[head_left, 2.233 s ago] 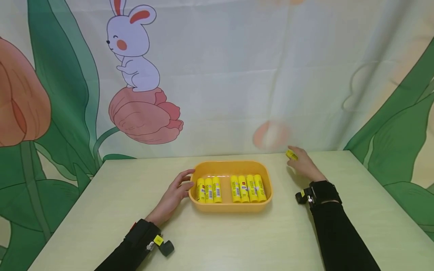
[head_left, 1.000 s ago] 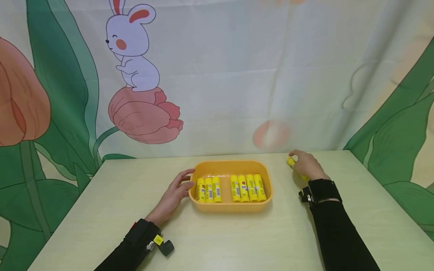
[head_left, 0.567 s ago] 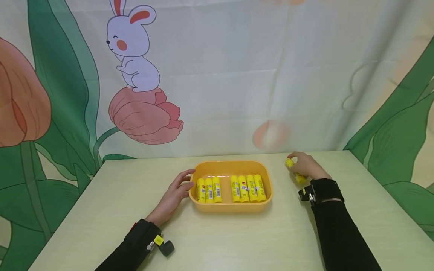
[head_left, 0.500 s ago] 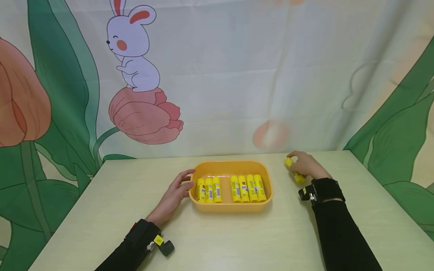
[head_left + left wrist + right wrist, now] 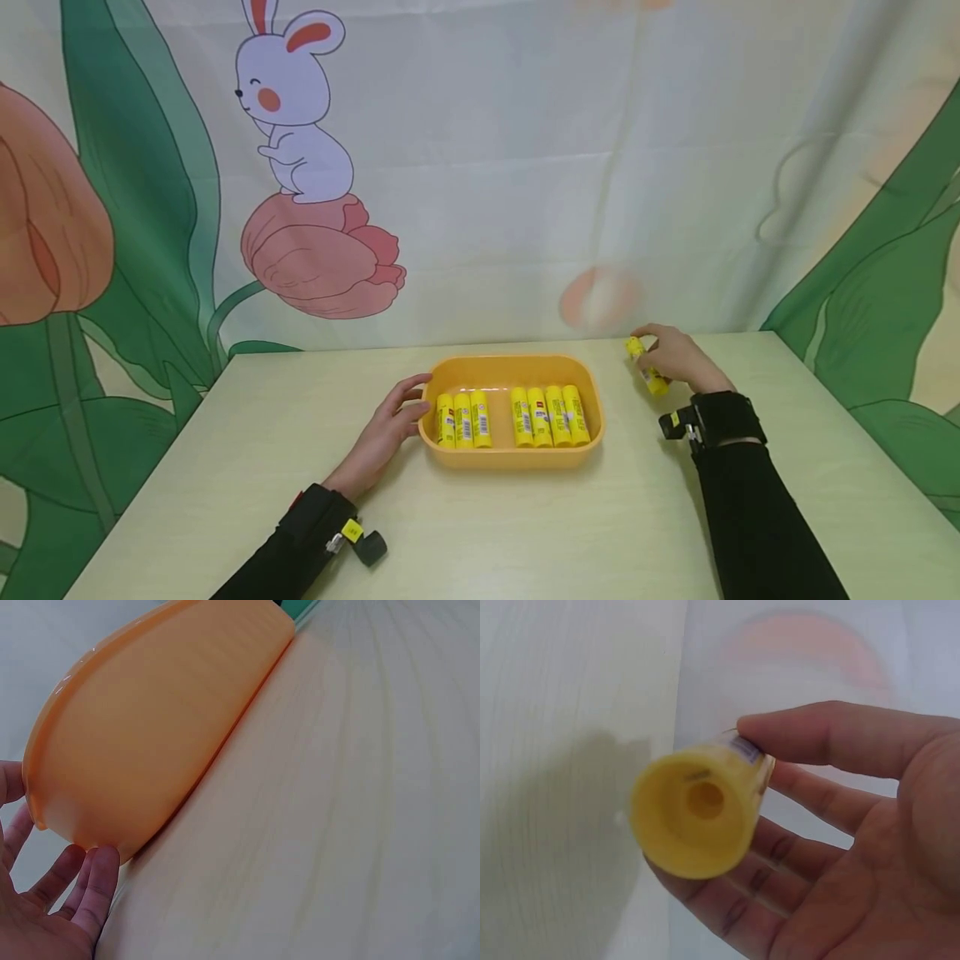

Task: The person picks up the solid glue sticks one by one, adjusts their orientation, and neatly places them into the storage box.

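Observation:
In the head view, my right hand (image 5: 678,357) pinches a yellow glue stick (image 5: 647,367) between thumb and fingers, to the right of the tray and near the table's back edge. The right wrist view shows that glue stick (image 5: 694,814) end-on, its hollow round base facing the camera. An orange-yellow plastic tray (image 5: 510,459) stands mid-table with two groups of glue sticks lying in it: three on the left (image 5: 462,421), several on the right (image 5: 550,417). My left hand (image 5: 382,429) touches the tray's left end with extended fingers; the left wrist view has fingertips against its outer wall (image 5: 165,720).
The pale wooden table (image 5: 525,533) runs back to a hanging cloth (image 5: 480,208) printed with a rabbit and flowers. Both wrists wear black straps with small cameras.
My right hand first lowered and drew back with the glue stick, then rose slightly up and left, and more of the stick's length shows. Left hand and tray stay put.

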Motion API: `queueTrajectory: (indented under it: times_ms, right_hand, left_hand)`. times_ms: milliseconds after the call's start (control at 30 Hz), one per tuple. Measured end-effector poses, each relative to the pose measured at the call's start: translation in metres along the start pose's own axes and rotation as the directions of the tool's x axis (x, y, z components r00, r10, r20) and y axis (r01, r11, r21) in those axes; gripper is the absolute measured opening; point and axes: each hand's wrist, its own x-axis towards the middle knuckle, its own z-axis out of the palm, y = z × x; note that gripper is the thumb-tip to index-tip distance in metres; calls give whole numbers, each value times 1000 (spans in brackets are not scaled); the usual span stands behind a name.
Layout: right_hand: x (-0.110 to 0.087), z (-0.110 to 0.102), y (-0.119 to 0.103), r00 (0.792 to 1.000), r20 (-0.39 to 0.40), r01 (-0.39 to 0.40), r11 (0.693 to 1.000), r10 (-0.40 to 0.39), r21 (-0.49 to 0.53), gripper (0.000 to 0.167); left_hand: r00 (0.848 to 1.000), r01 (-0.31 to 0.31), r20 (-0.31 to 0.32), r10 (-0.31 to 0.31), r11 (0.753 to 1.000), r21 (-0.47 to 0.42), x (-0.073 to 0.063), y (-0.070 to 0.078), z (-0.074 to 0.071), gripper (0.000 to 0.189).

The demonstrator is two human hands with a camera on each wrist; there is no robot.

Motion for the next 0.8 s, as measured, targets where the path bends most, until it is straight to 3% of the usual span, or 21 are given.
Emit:
queueTrajectory:
  times_ms: [800]
  right_hand:
    - [0,2,-7,1000,3,8,1000,-8,6,62]
  left_hand:
    - [1000,-1,1,1,1000,3,-1,1,0,53]
